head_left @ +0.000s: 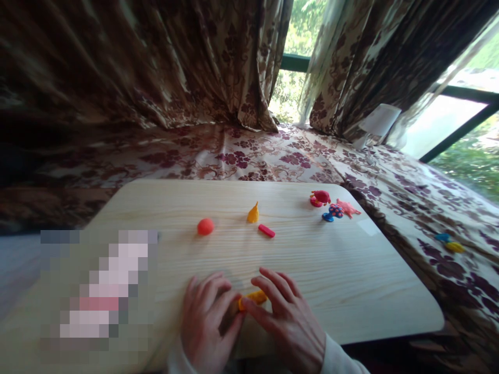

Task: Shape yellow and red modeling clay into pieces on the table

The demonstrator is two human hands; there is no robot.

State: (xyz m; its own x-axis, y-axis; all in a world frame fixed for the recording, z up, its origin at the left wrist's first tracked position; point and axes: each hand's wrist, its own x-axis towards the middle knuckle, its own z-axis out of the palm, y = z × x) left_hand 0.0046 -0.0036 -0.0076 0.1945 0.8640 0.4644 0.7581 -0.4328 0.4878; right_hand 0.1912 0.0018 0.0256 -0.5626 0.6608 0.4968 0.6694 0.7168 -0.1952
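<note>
My left hand [205, 317] and my right hand [286, 319] rest near the front edge of a light wooden table [351, 280], their fingertips meeting on a small orange-yellow piece of clay [254, 297]. Both hands pinch or press this piece against the tabletop. Farther back lie an orange-red clay ball [205, 226], a yellow pointed clay piece [253, 213] and a short red clay stick [266, 230].
Small clay figures in red [320, 198], blue with dots [333, 212] and salmon [348, 208] sit at the table's far right corner. A blurred patch covers the left of the table. Flowered cloth, curtains and a window lie behind; blue and yellow clay bits [449, 243] rest on the cloth.
</note>
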